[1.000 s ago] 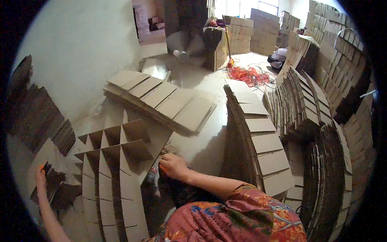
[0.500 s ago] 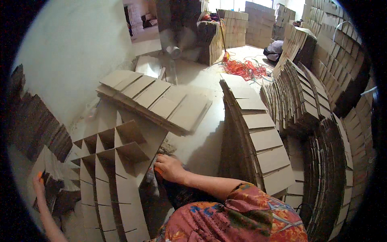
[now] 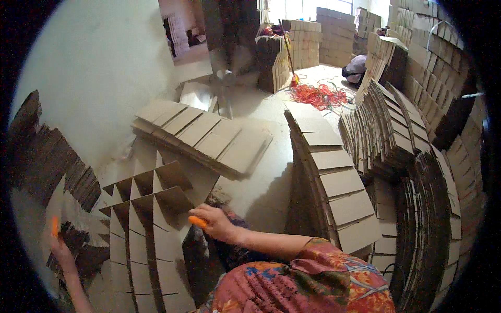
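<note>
A cardboard divider grid (image 3: 148,208) of interlocked slotted strips stands open in front of me, its cells facing up. My right hand (image 3: 215,223), with an orange cover on one fingertip, grips the grid's right edge. My left hand (image 3: 60,249), also with an orange fingertip cover, holds the grid's left end beside a dark stack of strips (image 3: 47,156). My patterned red sleeve (image 3: 313,281) fills the lower middle.
A flat pile of slotted cardboard sheets (image 3: 203,138) lies beyond the grid. A tall leaning stack of strips (image 3: 334,177) stands close on my right, with more stacks (image 3: 396,130) behind it. Red cord (image 3: 318,96) lies on the floor farther back.
Both hands have stayed on the grid's two ends and shifted only slightly lower. The view has tipped a little.
</note>
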Tool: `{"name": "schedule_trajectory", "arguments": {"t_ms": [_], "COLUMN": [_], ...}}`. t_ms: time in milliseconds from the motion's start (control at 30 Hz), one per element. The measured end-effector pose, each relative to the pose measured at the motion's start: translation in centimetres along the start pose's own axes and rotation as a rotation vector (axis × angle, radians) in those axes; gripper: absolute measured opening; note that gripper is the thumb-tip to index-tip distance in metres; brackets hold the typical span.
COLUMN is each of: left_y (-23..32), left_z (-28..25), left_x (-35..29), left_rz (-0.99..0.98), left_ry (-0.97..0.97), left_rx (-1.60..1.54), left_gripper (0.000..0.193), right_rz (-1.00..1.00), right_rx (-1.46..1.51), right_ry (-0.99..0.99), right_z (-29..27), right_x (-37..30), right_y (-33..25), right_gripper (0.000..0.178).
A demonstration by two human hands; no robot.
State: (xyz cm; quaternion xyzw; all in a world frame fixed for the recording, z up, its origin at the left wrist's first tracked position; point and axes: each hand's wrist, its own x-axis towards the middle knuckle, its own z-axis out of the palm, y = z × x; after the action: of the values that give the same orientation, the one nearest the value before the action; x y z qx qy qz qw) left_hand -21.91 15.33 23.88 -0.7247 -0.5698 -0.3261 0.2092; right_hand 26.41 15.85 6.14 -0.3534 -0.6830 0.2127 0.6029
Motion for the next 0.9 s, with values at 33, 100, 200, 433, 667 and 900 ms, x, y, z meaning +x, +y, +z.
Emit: {"name": "schedule_trajectory", "arguments": {"t_ms": [33, 100, 200, 433, 667, 900], "left_y": [3.9, 11.1, 20.1, 26.2, 20.6, 19.5], "left_z": [-0.8, -1.8, -2.4, -1.3, -4.3, -0.5], "left_x": [-0.8, -3.3, -7.2, -7.6, -19.1, -31.1], "left_rz": [0.063, 0.176, 0.347, 0.402, -0.31, -0.695], "left_ry": [0.017, 0.002, -0.095, -0.265, 0.116, 0.229], "left_rx": [-0.008, -0.007, -0.014, -0.152, -0.205, -0.168], "left_gripper": [0.031, 0.03, 0.029, 0.037, 0.033, 0.027], "right_rz": [-0.004, 0.026, 0.654, 0.301, 0.225, 0.158], "right_rx": [0.098, 0.316, 1.002, 0.293, 0.505, 0.452], "right_ry": [-0.04, -0.146, -0.384, -0.175, 0.053, -0.053], "right_z": [0.4, 1.7, 3.7, -1.4, -1.7, 1.0], "right_x": [1.0, 2.1, 2.2, 3.8, 6.0, 6.5], "right_y": [-1.6, -5.2, -10.2, -12.6, -9.1, -8.7], "right_gripper": [0.027, 0.03, 0.024, 0.023, 0.019, 0.018]}}
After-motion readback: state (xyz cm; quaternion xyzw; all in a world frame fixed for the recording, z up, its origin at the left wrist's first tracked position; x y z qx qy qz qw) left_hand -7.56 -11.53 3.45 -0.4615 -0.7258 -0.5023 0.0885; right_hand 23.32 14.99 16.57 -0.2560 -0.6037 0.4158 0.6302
